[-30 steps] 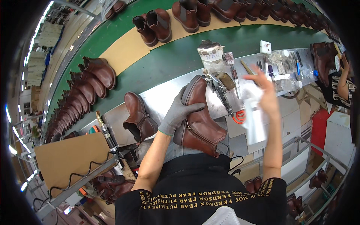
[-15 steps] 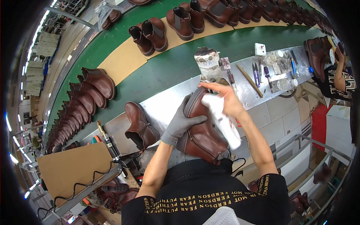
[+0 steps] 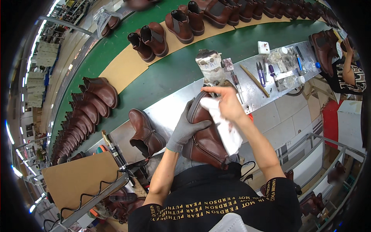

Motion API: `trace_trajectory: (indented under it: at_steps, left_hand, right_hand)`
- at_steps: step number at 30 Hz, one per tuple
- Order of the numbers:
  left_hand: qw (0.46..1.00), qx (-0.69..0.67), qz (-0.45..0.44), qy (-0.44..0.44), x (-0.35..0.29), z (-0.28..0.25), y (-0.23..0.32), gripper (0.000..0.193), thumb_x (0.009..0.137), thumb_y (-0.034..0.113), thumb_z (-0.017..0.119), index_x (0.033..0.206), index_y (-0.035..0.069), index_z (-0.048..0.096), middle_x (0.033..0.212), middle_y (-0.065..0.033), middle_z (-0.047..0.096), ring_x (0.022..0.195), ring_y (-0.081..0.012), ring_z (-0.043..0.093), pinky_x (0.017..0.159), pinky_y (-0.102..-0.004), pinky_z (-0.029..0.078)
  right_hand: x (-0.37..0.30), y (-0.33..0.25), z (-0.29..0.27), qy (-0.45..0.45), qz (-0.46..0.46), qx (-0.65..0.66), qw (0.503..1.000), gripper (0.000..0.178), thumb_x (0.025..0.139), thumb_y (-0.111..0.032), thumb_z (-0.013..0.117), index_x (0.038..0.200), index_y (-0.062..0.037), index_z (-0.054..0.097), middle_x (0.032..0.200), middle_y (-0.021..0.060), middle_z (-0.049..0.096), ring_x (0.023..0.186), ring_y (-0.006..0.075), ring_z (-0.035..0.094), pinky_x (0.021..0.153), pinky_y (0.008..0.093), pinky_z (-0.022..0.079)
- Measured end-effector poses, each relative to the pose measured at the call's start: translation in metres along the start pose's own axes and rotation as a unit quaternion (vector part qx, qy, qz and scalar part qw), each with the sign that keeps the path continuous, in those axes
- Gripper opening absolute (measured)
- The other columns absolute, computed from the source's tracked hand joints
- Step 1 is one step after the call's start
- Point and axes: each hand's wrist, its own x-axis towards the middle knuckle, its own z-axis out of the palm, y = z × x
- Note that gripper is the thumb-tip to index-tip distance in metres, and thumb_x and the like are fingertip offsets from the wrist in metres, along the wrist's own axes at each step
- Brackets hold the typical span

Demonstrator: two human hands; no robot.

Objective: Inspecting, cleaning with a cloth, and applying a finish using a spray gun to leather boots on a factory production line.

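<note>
The brown boot [image 3: 203, 137] lies directly ahead of the person's body, between the two hands, its long axis slanting from the toe, far and slightly left, to the shaft opening, near and slightly right. Its sole faces left and the side with the zip [image 3: 208, 150] is turned up. The gloved left hand [image 3: 184, 127] is the nearer one to the sole: it is partly closed around the forefoot from the left, thumb laid across the upper. The bare right hand [image 3: 230, 106] comes in from the right, forefinger stretched out to the toe tip, the other fingers folded over a bunched white cloth [image 3: 228, 135] that hangs near along the boot's right side. Whether that fingertip touches the toe or sits just off it is hard to tell. The left fingers pass out of sight under the sole, and the cloth covers part of the boot's right edge; the right hand's grip on it is blurred. On the worktop [image 3: 170, 112], to the left and apart from the hands, stands a second boot [image 3: 143, 129]. Small tools just beyond the right hand are partly covered and cannot be made out.
</note>
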Motion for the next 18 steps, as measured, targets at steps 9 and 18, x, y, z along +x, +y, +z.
trace_trajectory:
  at_steps: [9, 18]
  left_hand:
    - [0.998, -0.039, -0.013, -0.037, 0.004, -0.015, -0.011, 0.085, 0.062, 0.005, 0.081, 0.135, 0.002, 0.038, 0.13, -0.0088, 0.049, 0.118, -0.0175, 0.048, 0.102, -0.0323, 0.038]
    - [0.999, -0.015, -0.005, -0.041, 0.003, -0.014, -0.008, 0.088, 0.063, 0.008, 0.082, 0.138, 0.002, 0.036, 0.133, -0.0085, 0.047, 0.12, -0.0185, 0.045, 0.105, -0.0319, 0.034]
  right_hand:
    - [0.001, 0.032, 0.012, 0.015, -0.156, -0.086, 0.984, 0.073, 0.062, 0.021, 0.044, 0.132, 0.0006, 0.047, 0.122, 0.0157, 0.057, 0.07, 0.0092, 0.062, 0.055, 0.0218, 0.049]
    - [-0.001, 0.023, 0.018, 0.021, -0.157, -0.095, 0.983, 0.054, 0.075, 0.002, 0.069, 0.126, 0.0067, 0.051, 0.117, 0.0159, 0.061, 0.074, 0.0061, 0.056, 0.062, 0.0214, 0.048]
